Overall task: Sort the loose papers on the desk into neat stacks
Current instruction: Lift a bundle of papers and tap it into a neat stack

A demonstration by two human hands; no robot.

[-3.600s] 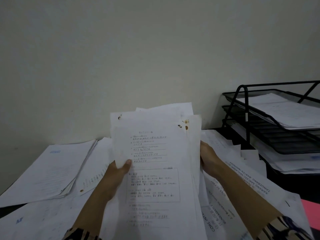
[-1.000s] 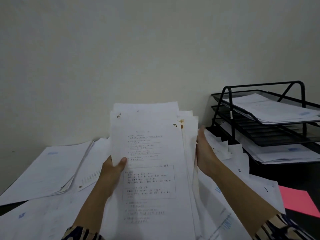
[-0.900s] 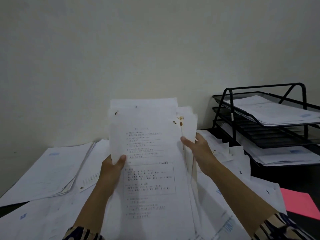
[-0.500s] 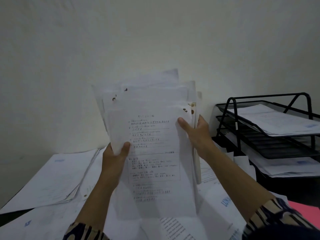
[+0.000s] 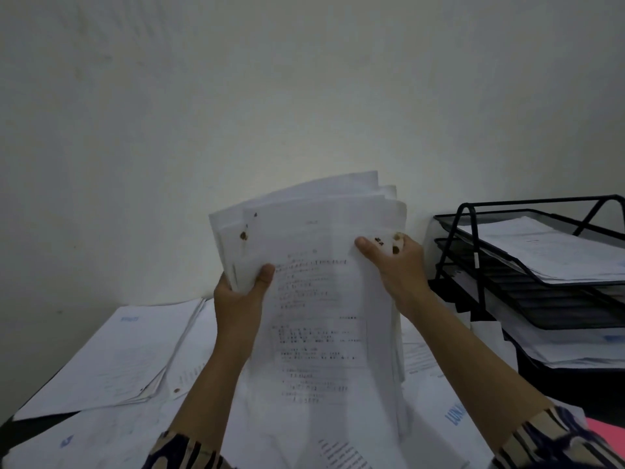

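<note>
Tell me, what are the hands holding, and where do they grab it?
A bundle of papers: left hand grips its left edge, right hand pinches its upper right edge.

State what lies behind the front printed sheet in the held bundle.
Behind the front sheet, more white sheets fan out at the top; their faces are covered, their count unclear.

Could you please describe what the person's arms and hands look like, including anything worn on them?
Both forearms are bare from the wrist down to near the elbow. The left sleeve and right sleeve end there, in a fabric patterned with dark navy and cream stripes. The left hand and right hand show no gloves, and no rings, watch or bracelets are visible.
</note>
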